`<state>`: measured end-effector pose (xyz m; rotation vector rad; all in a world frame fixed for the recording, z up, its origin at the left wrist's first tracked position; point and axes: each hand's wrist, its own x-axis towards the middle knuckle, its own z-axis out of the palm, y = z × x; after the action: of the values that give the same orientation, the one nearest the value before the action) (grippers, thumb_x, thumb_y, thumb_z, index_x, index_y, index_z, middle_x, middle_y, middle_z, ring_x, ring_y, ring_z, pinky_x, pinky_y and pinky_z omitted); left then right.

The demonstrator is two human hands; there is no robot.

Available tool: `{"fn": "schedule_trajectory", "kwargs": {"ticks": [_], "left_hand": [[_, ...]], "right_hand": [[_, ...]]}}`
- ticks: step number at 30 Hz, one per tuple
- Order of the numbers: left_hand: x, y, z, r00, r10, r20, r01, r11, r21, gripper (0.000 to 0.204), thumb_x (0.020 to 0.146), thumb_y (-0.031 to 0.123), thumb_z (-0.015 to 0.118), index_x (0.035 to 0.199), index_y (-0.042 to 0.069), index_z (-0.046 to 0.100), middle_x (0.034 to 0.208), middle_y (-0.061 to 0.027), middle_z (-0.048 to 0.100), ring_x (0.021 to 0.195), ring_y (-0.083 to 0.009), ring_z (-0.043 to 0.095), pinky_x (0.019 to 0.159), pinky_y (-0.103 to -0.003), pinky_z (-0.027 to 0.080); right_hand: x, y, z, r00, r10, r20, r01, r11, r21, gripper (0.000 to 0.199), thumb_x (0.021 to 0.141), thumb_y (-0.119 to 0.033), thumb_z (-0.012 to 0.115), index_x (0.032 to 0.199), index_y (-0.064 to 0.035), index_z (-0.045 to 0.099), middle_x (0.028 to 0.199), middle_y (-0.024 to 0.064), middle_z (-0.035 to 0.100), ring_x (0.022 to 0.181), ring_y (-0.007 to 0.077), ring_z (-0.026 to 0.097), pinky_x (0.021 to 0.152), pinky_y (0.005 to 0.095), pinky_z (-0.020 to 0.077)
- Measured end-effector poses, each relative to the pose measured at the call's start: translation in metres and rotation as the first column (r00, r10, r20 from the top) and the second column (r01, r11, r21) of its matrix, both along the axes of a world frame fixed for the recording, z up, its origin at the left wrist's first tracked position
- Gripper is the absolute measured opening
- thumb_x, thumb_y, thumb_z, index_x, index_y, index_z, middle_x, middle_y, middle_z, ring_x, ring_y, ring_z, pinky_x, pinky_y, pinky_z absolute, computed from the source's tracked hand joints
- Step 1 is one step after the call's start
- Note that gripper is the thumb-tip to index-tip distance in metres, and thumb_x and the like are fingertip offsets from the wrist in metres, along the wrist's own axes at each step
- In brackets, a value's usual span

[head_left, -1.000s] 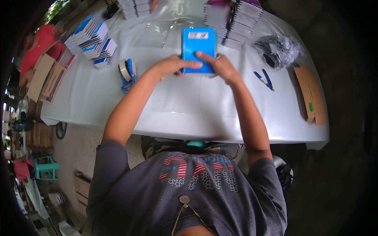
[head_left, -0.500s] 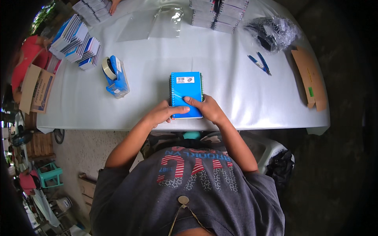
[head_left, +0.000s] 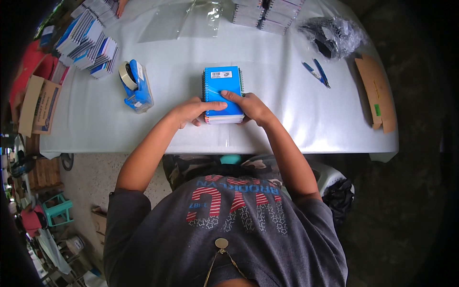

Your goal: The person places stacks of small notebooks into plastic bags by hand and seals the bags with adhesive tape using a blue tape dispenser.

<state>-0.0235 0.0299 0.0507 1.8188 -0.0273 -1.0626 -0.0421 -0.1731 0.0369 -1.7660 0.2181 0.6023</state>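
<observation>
A stack of spiral notebooks [head_left: 223, 87] with a blue cover on top is gripped between my two hands over the near middle of the table. My left hand [head_left: 193, 111] wraps its left side, the thumb lying across the blue cover. On the other side my right hand [head_left: 251, 106] holds the stack, its thumb also pressed on the cover. The fingers beneath and behind are partly hidden. Page edges of several notebooks show below the cover, and a barcode label is near its far end. Left of the stack stands a blue tape dispenser [head_left: 138, 88] with a roll of tape.
Stacked notebooks [head_left: 88, 45] stand at the far left, others [head_left: 266, 14] at the far middle. Clear plastic sheets [head_left: 181, 21] lie between them. To the right are blue-handled snips [head_left: 316, 73], crumpled plastic wrap [head_left: 332, 37] and a cardboard piece [head_left: 375, 93]. An open carton [head_left: 40, 105] and a person in red are left.
Both hands have moved the notebook stack farther from me, and its near page edges show more. The view has shifted slightly.
</observation>
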Motion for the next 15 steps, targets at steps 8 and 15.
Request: {"fn": "schedule_trajectory", "kwargs": {"ticks": [8,15], "left_hand": [[0.006,0.004,0.003,0.997,-0.077,0.005,0.077,0.996,0.048,0.057,0.064,0.062,0.070,0.090,0.011,0.067,0.075,0.0003,0.062,0.065,-0.0087,0.050,0.052,-0.023,0.031],[0.009,0.002,0.005,0.993,-0.112,0.030,0.109,0.991,0.071,0.056,0.063,0.062,0.070,0.089,0.013,0.068,0.073,-0.0002,0.062,0.064,-0.0097,0.049,0.053,-0.024,0.030]], "right_hand": [[-0.002,0.006,0.026,0.983,0.183,-0.030,-0.176,0.866,-0.468,0.084,0.077,-0.077,0.042,0.072,0.0033,0.067,0.069,0.0167,0.066,0.064,0.0267,0.067,0.067,0.0379,0.0528],[-0.013,0.012,0.039,0.972,0.233,0.032,-0.155,0.737,-0.657,0.084,0.082,-0.074,0.036,0.069,0.0027,0.067,0.070,0.0180,0.066,0.075,0.0320,0.067,0.073,0.0395,0.0509]]}}
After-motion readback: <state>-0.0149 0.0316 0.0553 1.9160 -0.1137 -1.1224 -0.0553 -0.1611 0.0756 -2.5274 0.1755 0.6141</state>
